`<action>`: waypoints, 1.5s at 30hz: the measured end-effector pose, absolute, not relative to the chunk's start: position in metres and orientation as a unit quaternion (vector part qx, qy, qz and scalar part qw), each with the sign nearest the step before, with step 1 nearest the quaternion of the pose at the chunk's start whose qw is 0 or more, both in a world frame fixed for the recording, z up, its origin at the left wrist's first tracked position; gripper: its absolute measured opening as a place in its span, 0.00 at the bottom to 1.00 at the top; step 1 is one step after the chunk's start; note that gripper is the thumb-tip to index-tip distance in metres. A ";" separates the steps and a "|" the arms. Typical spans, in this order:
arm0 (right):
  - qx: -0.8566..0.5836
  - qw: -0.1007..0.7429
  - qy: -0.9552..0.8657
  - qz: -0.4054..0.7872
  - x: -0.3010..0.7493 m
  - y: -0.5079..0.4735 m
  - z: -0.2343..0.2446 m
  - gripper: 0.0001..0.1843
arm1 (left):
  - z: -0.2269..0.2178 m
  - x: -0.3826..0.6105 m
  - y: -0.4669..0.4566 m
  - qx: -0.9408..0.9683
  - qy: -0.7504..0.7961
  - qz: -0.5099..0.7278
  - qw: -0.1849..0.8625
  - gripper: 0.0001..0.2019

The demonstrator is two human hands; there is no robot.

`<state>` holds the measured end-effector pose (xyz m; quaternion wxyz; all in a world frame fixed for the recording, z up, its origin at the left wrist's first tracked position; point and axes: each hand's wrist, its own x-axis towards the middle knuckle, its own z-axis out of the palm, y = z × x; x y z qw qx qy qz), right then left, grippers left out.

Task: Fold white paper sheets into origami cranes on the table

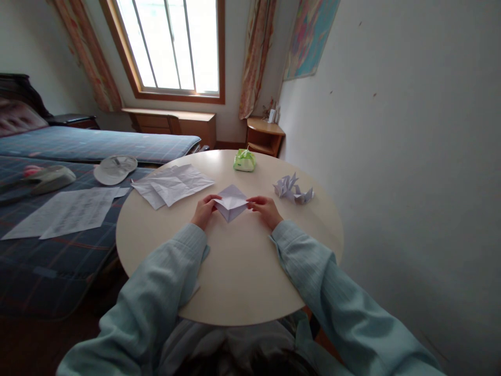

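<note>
Past sleeves (156, 292), left hand (204, 210) and right hand (266, 209) pinch folded paper (231, 201).

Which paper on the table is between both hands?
The folded diamond-shaped sheet, left hand and right hand on its side corners; creased sheets and origami figures lie apart.

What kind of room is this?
Probably a bedroom: a bed with a blue checked cover, a curtained window, and a round table where the left hand and right hand hold a folded paper.
</note>
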<state>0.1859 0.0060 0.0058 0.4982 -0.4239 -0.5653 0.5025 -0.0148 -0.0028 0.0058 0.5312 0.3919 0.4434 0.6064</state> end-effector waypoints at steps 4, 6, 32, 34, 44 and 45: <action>-0.424 0.503 -0.565 0.498 0.186 0.007 0.004 0.14 | 0.005 -0.015 -0.003 0.392 0.443 0.605 0.533 0.07; -0.422 0.508 -0.565 0.495 0.186 0.007 0.004 0.14 | 0.005 -0.015 -0.003 0.393 0.443 0.606 0.532 0.07; -0.436 0.496 -0.559 0.502 0.185 0.005 0.005 0.20 | 0.011 -0.013 -0.015 0.532 0.459 0.491 0.515 0.21; -0.441 0.497 -0.561 0.493 0.185 0.006 0.005 0.22 | 0.007 -0.015 -0.012 0.525 0.482 0.490 0.503 0.23; -0.436 0.505 -0.553 0.499 0.186 0.008 0.003 0.23 | -0.002 -0.018 -0.005 0.509 0.480 0.501 0.510 0.24; -0.435 0.506 -0.555 0.497 0.186 0.008 0.002 0.23 | -0.002 -0.018 -0.005 0.507 0.476 0.502 0.513 0.24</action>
